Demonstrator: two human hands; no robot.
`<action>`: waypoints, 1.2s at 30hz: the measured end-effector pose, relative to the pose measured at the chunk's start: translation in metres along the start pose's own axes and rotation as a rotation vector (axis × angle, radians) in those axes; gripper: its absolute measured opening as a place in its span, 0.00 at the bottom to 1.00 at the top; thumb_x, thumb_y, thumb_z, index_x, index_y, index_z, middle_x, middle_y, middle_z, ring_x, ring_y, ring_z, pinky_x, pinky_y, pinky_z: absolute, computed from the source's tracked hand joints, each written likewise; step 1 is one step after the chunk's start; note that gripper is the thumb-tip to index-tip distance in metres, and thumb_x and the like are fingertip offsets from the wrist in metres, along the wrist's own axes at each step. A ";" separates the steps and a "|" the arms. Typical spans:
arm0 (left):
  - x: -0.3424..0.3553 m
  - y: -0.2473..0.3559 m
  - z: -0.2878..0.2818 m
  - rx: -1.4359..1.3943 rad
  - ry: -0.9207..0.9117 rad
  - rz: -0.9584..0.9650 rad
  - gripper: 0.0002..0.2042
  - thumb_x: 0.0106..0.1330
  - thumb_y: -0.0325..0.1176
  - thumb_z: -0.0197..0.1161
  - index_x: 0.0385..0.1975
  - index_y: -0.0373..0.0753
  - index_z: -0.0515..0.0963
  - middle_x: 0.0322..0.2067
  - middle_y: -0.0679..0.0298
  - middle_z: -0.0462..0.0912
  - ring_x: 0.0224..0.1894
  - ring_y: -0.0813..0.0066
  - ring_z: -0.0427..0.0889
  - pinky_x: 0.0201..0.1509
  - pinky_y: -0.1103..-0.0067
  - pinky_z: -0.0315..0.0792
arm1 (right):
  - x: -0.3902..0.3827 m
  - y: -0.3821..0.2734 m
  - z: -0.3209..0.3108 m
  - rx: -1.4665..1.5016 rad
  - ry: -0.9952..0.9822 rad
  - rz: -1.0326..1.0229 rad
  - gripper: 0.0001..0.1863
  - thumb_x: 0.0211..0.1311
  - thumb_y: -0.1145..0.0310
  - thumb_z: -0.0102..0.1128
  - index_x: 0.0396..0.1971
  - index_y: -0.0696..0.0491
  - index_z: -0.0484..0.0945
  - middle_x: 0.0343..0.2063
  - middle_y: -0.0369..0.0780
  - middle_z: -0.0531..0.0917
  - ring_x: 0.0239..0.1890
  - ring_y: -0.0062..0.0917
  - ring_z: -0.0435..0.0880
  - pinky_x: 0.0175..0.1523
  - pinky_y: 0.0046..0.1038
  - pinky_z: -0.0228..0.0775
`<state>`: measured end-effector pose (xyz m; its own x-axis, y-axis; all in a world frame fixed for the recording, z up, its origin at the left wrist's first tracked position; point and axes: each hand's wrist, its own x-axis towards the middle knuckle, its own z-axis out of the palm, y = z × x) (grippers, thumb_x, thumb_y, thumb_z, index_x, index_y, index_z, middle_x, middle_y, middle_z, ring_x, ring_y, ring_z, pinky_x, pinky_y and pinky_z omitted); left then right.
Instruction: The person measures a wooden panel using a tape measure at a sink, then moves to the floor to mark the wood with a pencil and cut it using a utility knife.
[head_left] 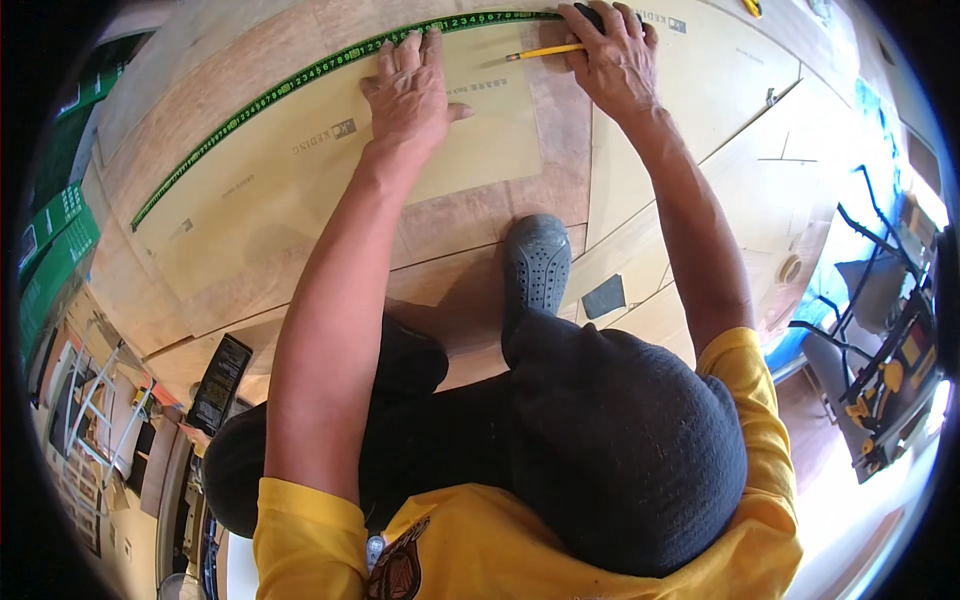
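one measuring tape, green and black, laid in a long line along the far edge of a pale yellow sheet, from the far left to the right hand. one left hand, grip released, fingers extended, fingertips pressing on the tape. right grip closed on one yellow pencil, blunt end pointing left; fingers curled over a dark object, mostly hidden, kind hard to tell. beneath the sheet, wooden boards. nearer, one grey perforated shoe; just right of it, one dark grey square piece. farther right, one small roll near blue sheeting. at left, green boxes; nearer, one ladder.
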<state>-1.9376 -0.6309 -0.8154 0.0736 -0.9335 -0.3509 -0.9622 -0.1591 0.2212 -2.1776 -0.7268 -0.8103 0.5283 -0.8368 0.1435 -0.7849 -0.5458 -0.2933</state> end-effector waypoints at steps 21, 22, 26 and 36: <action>0.000 0.004 0.001 -0.017 -0.055 -0.042 0.53 0.55 0.46 0.79 0.78 0.44 0.51 0.76 0.59 0.54 0.78 0.46 0.50 0.67 0.35 0.60 | -0.004 0.009 0.017 -0.031 0.076 -0.016 0.28 0.65 0.61 0.63 0.66 0.40 0.73 0.62 0.45 0.75 0.68 0.47 0.68 0.68 0.60 0.57; -0.001 0.004 0.001 -0.019 -0.057 -0.041 0.53 0.55 0.47 0.79 0.78 0.45 0.51 0.76 0.59 0.53 0.78 0.46 0.51 0.67 0.34 0.60 | -0.004 0.009 0.017 -0.051 0.040 -0.013 0.29 0.65 0.61 0.64 0.67 0.40 0.73 0.62 0.45 0.74 0.68 0.47 0.68 0.69 0.60 0.56; -0.001 0.004 0.002 -0.017 -0.047 -0.041 0.53 0.55 0.47 0.78 0.78 0.44 0.51 0.76 0.59 0.53 0.77 0.45 0.51 0.66 0.32 0.59 | -0.002 0.008 0.014 -0.089 -0.056 0.016 0.29 0.64 0.61 0.64 0.67 0.41 0.73 0.63 0.46 0.74 0.69 0.47 0.68 0.70 0.62 0.54; -0.004 0.004 -0.001 -0.057 -0.055 -0.033 0.53 0.56 0.45 0.78 0.78 0.42 0.49 0.76 0.53 0.52 0.77 0.43 0.51 0.66 0.31 0.58 | 0.008 -0.019 -0.014 0.147 0.172 0.276 0.17 0.71 0.61 0.55 0.51 0.52 0.85 0.51 0.50 0.81 0.59 0.42 0.76 0.64 0.47 0.63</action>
<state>-1.9421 -0.6278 -0.8122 0.0891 -0.9087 -0.4078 -0.9429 -0.2089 0.2594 -2.1629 -0.7241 -0.7905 0.2302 -0.9537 0.1935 -0.8290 -0.2963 -0.4742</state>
